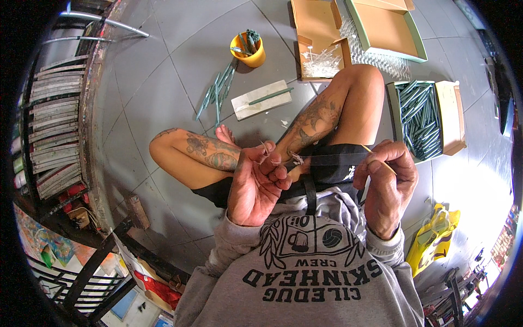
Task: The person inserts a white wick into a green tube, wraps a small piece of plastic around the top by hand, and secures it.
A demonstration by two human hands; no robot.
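Observation:
My right hand (389,182) is closed in a pinch on a thin wooden stick (388,167), whose pale tip pokes out past the fingers. To its left, my left hand (255,185) is turned palm up with curled fingers, around small thin whitish pieces too fine to name. A dark, see-through strip (338,159) spans the space between the hands; whether either hand grips it is unclear. Beyond them, a dark green stick (271,96) lies on a pale rectangular block (248,108). Several green sticks (217,90) are scattered left of the block.
A yellow cup (254,57) holding green pieces stands on grey tiles. Opened cardboard boxes lie farther off, one with white pieces (322,64). A box of green sticks (419,117) sits right of my knee. There is a yellow bag (434,240) at right and a slatted rack (59,128) at left.

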